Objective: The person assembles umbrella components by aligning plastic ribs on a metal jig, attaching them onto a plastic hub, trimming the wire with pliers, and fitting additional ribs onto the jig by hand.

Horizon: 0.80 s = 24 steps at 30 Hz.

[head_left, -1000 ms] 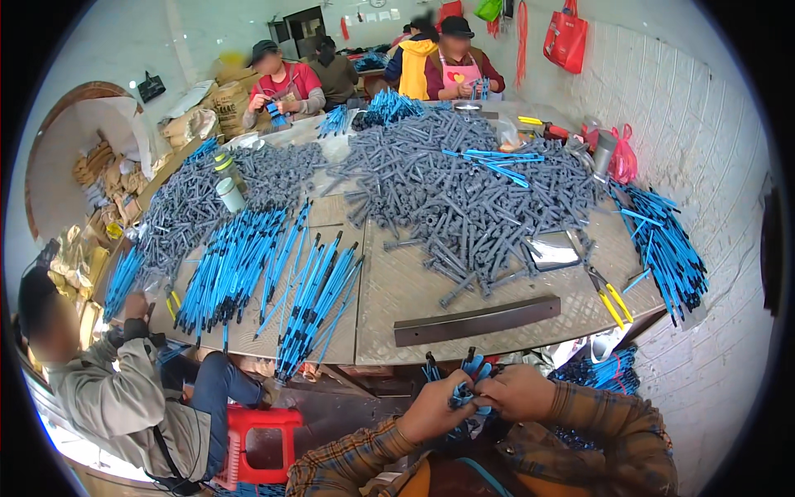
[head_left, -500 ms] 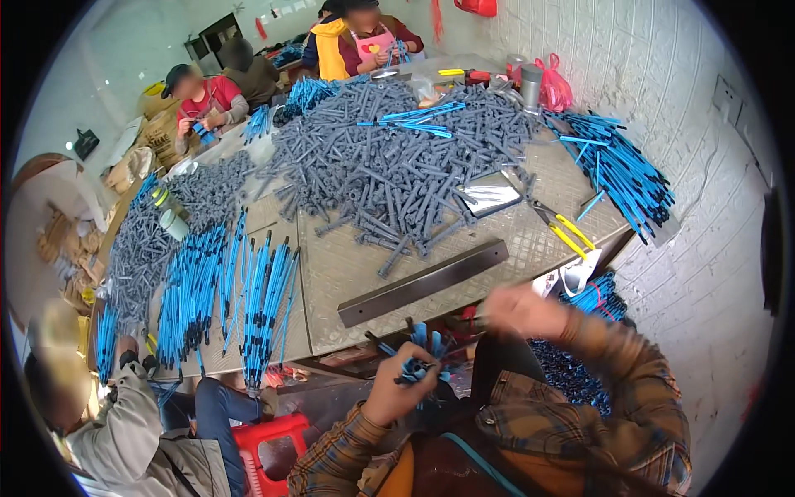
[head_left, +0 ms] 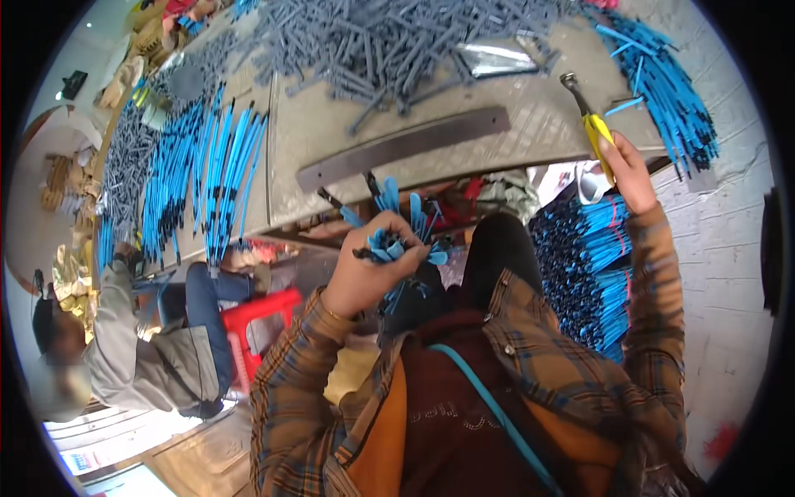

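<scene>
My left hand is closed around a bunch of blue strips with black ends, held above my lap just off the table's near edge. The strips stick out between my fingers at several angles. At the table's right end, my right hand grips yellow-handled pincers by the handles, their dark metal head pointing away from me. A dark metal bar lies along the near edge of the table, beyond my left hand.
Grey plastic anchor-like pieces are heaped across the table. Blue strips lie at its right end and left side. Tied bundles stand below the right edge. A person sits at left by a red stool.
My right hand has moved right and taken hold of the pincers on the table. The left hand keeps the strips. The view has tilted downward.
</scene>
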Available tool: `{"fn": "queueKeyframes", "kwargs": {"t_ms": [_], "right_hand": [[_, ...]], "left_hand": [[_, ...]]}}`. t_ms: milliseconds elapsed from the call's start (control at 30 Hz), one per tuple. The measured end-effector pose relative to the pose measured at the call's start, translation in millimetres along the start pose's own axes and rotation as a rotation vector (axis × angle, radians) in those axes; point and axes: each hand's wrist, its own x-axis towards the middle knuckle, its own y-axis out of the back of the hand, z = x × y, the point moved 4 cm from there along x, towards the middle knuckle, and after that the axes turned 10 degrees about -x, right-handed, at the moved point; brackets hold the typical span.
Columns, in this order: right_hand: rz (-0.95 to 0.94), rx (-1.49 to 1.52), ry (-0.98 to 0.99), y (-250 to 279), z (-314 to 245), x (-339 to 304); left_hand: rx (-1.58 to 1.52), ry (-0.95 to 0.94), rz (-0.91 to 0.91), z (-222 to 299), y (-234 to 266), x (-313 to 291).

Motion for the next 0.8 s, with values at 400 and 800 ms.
{"fn": "queueKeyframes", "kwargs": {"t_ms": [400, 800], "right_hand": [[-0.23, -0.87, 0.94, -128.5, -82.1, -86.5], [-0.102, -0.969, 1.028, -149.2, -98.8, -74.8]], "left_hand": [[0.051, 0.113, -0.164, -0.9, -0.9, -8.1], [0.106, 0.004, -0.178, 3.6, 13.6, -5.0]]}}
